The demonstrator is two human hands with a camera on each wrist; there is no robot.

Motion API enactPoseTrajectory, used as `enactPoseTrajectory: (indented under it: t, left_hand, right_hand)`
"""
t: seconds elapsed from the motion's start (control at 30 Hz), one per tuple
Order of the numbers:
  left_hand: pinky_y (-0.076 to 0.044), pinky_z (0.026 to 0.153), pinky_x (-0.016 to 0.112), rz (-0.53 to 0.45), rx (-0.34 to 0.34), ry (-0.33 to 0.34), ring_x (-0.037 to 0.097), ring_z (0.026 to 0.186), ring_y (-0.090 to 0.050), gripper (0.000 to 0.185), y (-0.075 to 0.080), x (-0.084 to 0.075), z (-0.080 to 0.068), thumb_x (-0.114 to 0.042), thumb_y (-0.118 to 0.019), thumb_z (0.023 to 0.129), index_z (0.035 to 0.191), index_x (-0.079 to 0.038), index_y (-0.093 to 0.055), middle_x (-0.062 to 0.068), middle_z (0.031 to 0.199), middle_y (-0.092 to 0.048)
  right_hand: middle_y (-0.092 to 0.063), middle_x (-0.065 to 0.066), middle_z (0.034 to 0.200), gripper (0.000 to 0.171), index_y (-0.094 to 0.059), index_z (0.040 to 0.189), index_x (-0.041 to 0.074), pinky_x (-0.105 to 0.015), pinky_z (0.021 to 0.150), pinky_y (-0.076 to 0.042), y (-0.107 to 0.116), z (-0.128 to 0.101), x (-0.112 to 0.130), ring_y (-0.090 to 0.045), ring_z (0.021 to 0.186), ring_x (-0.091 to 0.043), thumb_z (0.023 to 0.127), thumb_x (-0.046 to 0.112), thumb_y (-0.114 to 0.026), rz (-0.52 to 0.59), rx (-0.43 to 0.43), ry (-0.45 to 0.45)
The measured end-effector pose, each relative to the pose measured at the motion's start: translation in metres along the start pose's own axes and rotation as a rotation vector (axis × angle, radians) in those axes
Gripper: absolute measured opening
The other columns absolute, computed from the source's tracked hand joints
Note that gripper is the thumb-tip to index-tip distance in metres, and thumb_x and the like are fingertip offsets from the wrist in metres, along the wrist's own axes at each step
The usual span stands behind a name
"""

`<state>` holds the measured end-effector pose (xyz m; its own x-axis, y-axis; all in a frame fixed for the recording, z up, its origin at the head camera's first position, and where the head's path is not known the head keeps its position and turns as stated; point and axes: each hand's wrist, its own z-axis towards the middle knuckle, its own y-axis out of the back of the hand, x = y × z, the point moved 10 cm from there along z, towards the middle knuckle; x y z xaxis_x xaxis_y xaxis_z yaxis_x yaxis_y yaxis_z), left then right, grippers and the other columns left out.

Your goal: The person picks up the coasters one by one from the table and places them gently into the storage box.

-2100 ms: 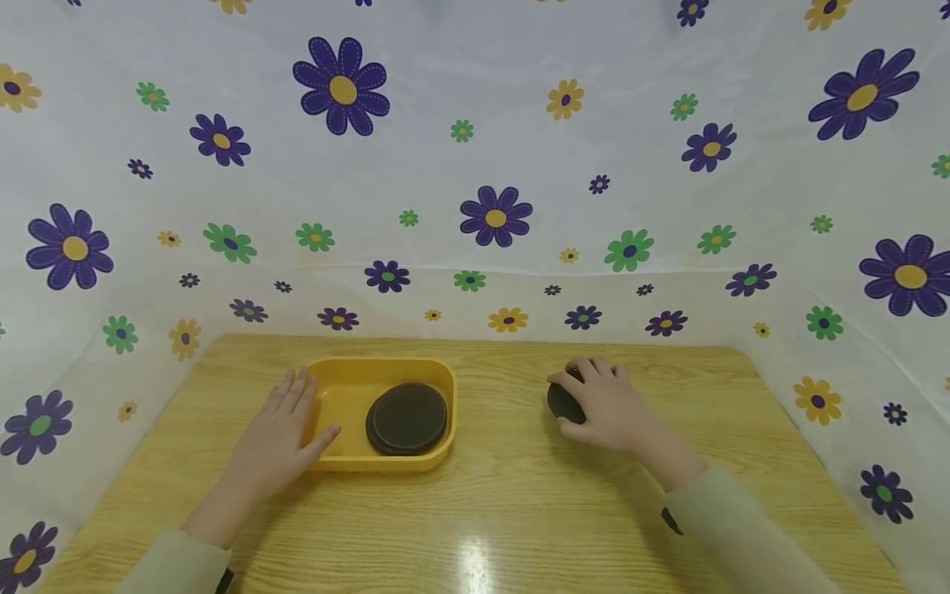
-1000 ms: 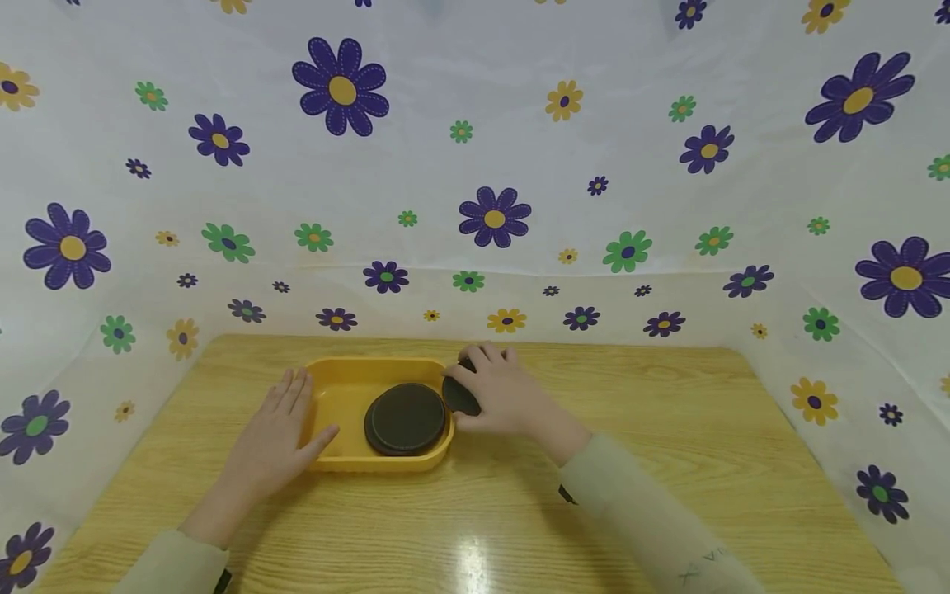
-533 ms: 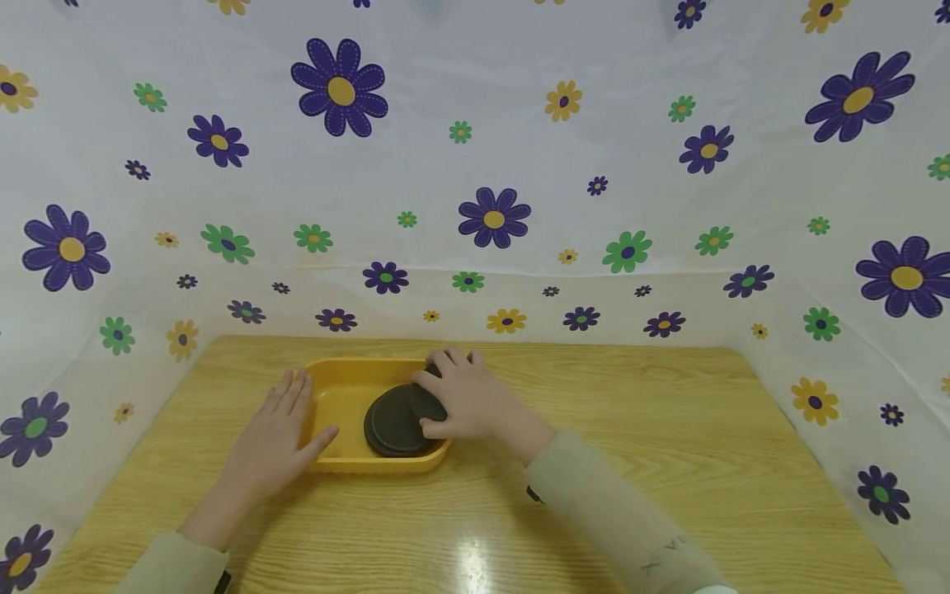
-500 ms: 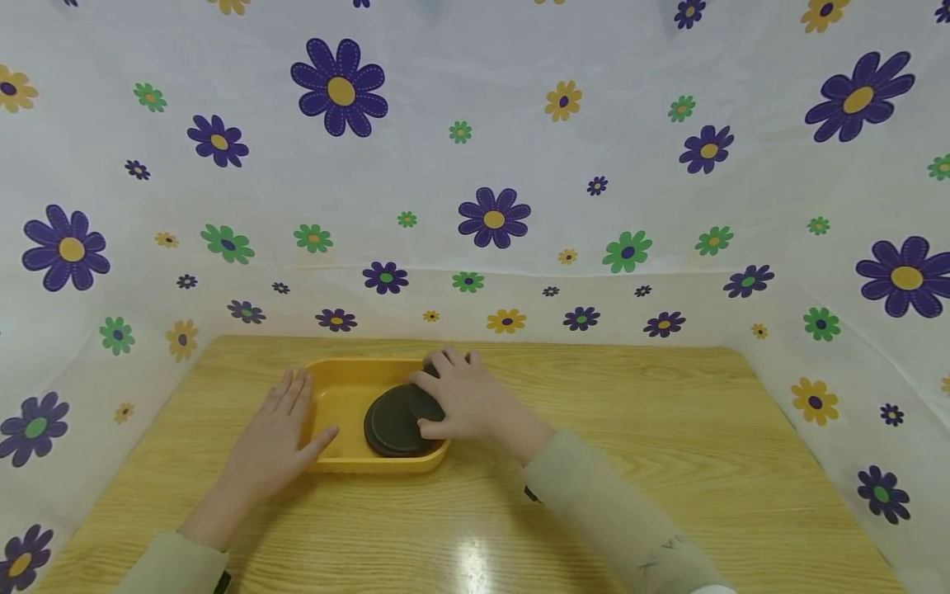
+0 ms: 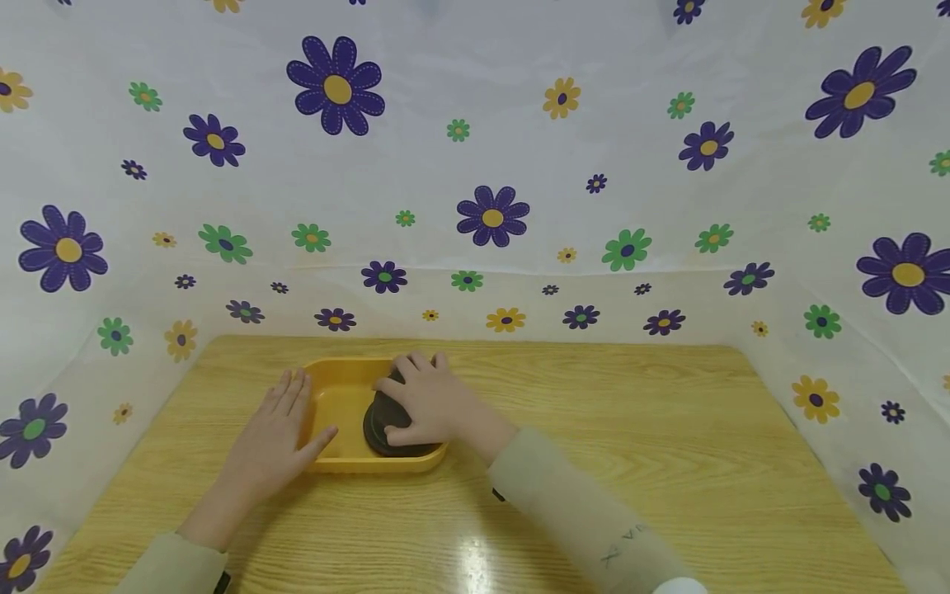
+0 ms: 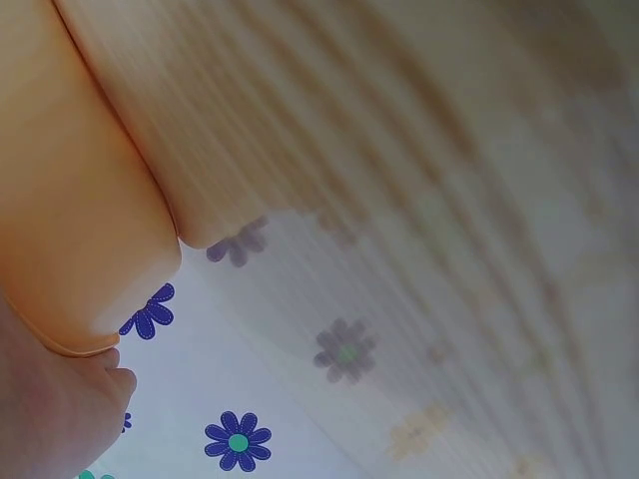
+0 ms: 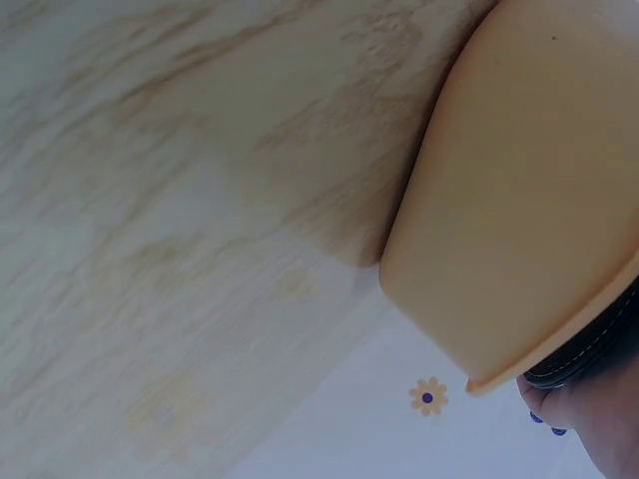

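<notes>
A yellow plastic tray (image 5: 337, 465) stands on the table toward the left in the head view. My left hand (image 5: 276, 437) rests on its left rim with fingers straight and thumb spread over the near side. Inside the tray's right half lie stacked black round coasters (image 5: 373, 444), partly hidden. My right hand (image 5: 432, 404) grips another black coaster (image 5: 391, 406) over this stack, overlapping it. In the right wrist view, a black coaster (image 7: 584, 349) with pale stitching shows at the tray's rim beside my right hand (image 7: 599, 419). The left wrist view shows the tray's outer wall (image 6: 90, 170).
The wood-grain table (image 5: 631, 437) extends to the right of the tray. A white cloth with printed flowers (image 5: 564, 190) hangs behind the table and along both sides. The tray's left half shows bare yellow floor (image 5: 341, 412).
My right hand has carried the coaster leftward from the table at the right, over the tray's right rim and onto the area above the stack. My left hand has stayed on the tray.
</notes>
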<state>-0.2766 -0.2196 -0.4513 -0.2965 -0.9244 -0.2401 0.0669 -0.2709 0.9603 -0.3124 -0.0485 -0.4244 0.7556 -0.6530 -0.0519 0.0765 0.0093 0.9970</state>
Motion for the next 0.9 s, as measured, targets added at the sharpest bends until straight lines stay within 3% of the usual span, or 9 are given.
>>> enactPoseTrajectory:
  t: [0.33, 0.6, 0.9]
  left_hand:
    - [-0.019, 0.134, 0.062, 0.0, 0.004, 0.0, 0.052, 0.161, -0.018, 0.094, -0.001, 0.001, 0.0, -0.055, -0.056, 0.105, 0.164, 0.011, -0.023, 0.032, 0.173, -0.02]
    - [-0.021, 0.133, 0.063, 0.002, 0.001, -0.005, 0.052, 0.162, -0.018, 0.094, 0.0, 0.0, 0.0, -0.053, -0.057, 0.105, 0.164, 0.012, -0.023, 0.031, 0.174, -0.017]
    - [-0.021, 0.133, 0.063, 0.003, -0.004, -0.009, 0.051, 0.162, -0.018, 0.093, 0.001, -0.001, -0.001, -0.054, -0.057, 0.105, 0.163, 0.012, -0.024, 0.032, 0.173, -0.02]
  right_hand:
    - [-0.051, -0.005, 0.154, 0.068, -0.05, 0.157, 0.033, -0.061, 0.116, -0.044, -0.011, 0.006, 0.011, -0.047, 0.142, -0.028, 0.096, 0.062, -0.06, 0.005, 0.043, 0.011]
    - [-0.048, -0.004, 0.159, 0.068, -0.048, 0.159, 0.035, -0.057, 0.117, -0.044, -0.018, 0.003, 0.013, -0.046, 0.144, -0.026, 0.098, 0.064, -0.059, -0.029, 0.099, -0.005]
    - [-0.05, -0.005, 0.159, 0.065, -0.048, 0.158, 0.033, -0.053, 0.117, -0.047, -0.023, 0.004, 0.012, -0.048, 0.145, -0.025, 0.101, 0.061, -0.058, -0.017, 0.1, 0.0]
